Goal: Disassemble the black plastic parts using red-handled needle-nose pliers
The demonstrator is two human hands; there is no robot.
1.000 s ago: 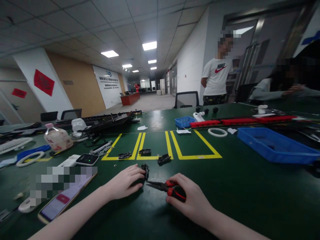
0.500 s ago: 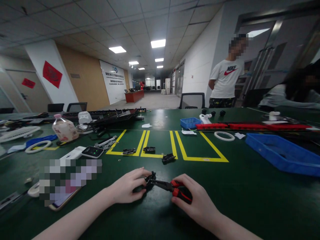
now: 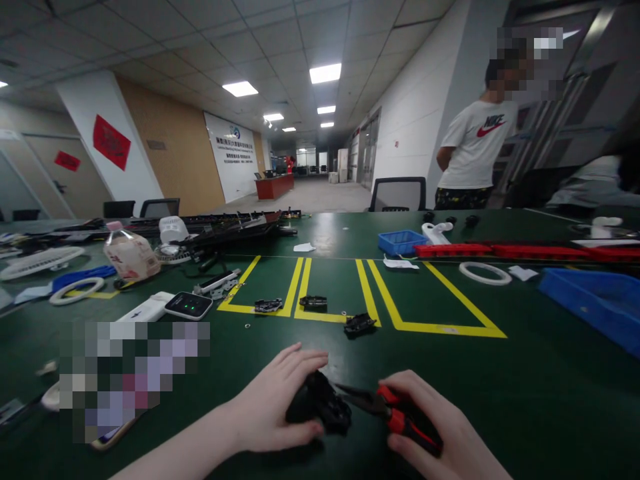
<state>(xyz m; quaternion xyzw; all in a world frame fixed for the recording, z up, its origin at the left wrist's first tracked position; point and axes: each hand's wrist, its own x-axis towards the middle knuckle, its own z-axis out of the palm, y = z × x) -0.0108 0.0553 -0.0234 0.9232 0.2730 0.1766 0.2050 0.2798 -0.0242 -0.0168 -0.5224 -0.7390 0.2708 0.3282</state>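
My left hand (image 3: 280,400) is wrapped round a black mechanical part (image 3: 325,403), thumb below and fingers above it, low in the middle of the view. To its right, my right hand (image 3: 435,420) grips red-and-black handled pliers (image 3: 395,410). The pliers' dark jaws point left, close to the upper right side of the black part; whether they touch it is unclear. Beyond the hands lie three small black parts, one at the left (image 3: 269,305), one in the middle (image 3: 313,303) and one nearer (image 3: 360,324), by the yellow tape marks (image 3: 335,319).
A phone (image 3: 117,433), a small device (image 3: 189,305) and a bottle (image 3: 131,253) are at the left. Blue trays stand at the back (image 3: 400,241) and right (image 3: 590,303), near a white ring (image 3: 485,273). A person (image 3: 475,143) stands beyond the table.
The view has shifted left and the hands appear nearer. The black part is now larger and more visible in my left hand, and the pliers' jaws have moved right and down.
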